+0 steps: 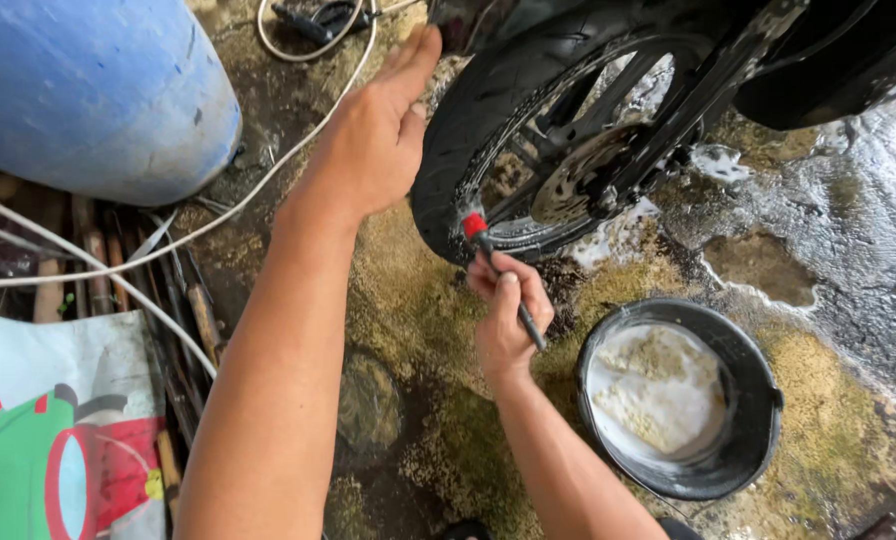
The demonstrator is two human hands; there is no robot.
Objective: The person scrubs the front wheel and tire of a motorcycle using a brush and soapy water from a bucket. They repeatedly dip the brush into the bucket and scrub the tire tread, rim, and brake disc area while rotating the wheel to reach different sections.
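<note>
My right hand [505,318] grips a thin red-collared black detailing brush [498,275], long axis pointing up-left into the black rubber motorcycle tyre [468,120]; left hand [373,135] flat, open against the tread.

Single head-worn view, looking steeply down, close over a motorcycle wheel [558,130] and wet ground [848,230]

blue barrel [98,95], black bucket [758,400], white hose [168,235]

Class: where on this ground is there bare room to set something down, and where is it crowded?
Free: the mossy ground between the right hand, the left forearm and the wheel, and the wet concrete beyond the black bucket. Crowded: sticks and white hose under the blue barrel.
</note>
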